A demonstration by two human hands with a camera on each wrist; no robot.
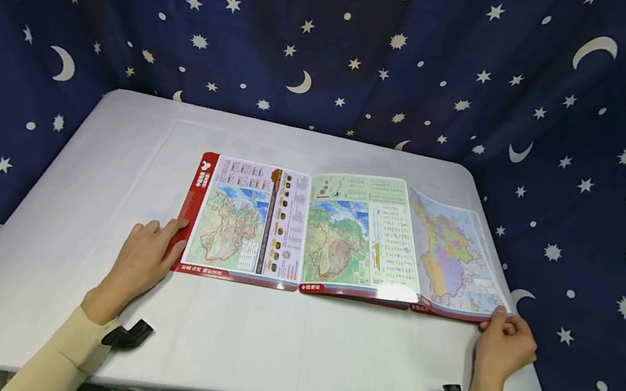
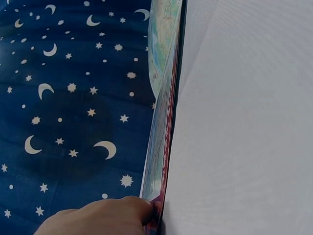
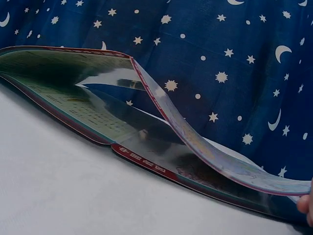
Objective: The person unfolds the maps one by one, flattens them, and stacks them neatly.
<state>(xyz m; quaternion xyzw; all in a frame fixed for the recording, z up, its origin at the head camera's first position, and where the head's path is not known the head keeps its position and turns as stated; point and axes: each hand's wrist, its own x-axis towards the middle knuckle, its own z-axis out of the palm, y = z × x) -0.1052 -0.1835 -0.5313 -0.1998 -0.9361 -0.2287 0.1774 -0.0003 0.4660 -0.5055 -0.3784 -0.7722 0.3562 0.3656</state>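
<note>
A glossy fold-out map (image 1: 337, 235) lies spread across the table, with a red strip at its left end. My left hand (image 1: 141, 259) rests at that strip, its thumb and forefinger on the red; in the left wrist view the thumb (image 2: 117, 215) presses by the corner. At the other end my right hand (image 1: 502, 348) pinches the lower right corner of the right panel (image 1: 453, 255). This panel bows upward in the right wrist view, above a lower layer (image 3: 146, 161) near the table. There, only fingertips (image 3: 305, 205) of the right hand show.
A white cloth covers the table (image 1: 322, 358), whose near edge drops off before the person's lap. Dark blue curtains (image 1: 340, 39) with moons and stars stand behind and at the sides. Each wrist carries a black camera mount (image 1: 127, 335).
</note>
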